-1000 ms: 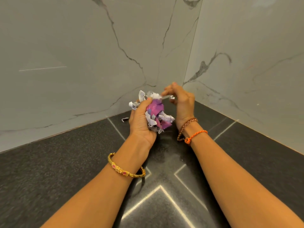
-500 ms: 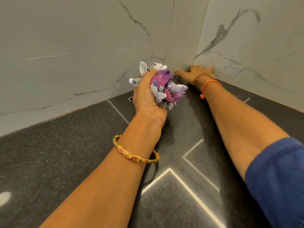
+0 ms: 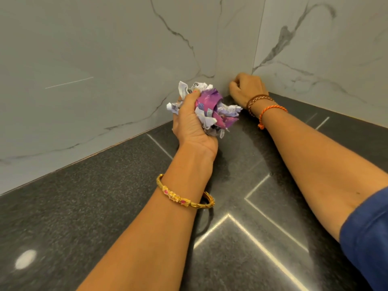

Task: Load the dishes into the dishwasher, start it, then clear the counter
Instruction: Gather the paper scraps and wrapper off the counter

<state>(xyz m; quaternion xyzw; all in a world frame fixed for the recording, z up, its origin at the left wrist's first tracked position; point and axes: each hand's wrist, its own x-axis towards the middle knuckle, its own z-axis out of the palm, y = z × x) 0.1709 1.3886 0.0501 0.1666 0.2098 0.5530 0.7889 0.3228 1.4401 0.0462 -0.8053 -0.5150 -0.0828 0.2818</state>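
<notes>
Counter-clearing step in hand. Left hand (image 3: 192,124) grips the scrap wad (image 3: 212,110) above the counter (image 3: 84,206), near its back corner. Right hand (image 3: 245,89) is curled at that corner — contents hidden. Next, likely: add any pickup to the wad — then bin it.

The desk (image 3: 88,206) runs back into a corner where two walls meet, one wall (image 3: 94,59) behind on the left, the other wall (image 3: 327,49) on the right. The left hand (image 3: 192,124) is above the desk near the corner, its fingers (image 3: 190,96) round a wad of scraps (image 3: 212,110) that sticks out to its right. The right hand (image 3: 246,89) sits farther back, right in the corner, behind and right of the wad. Both forearms stretch over the desk from the near edge.
</notes>
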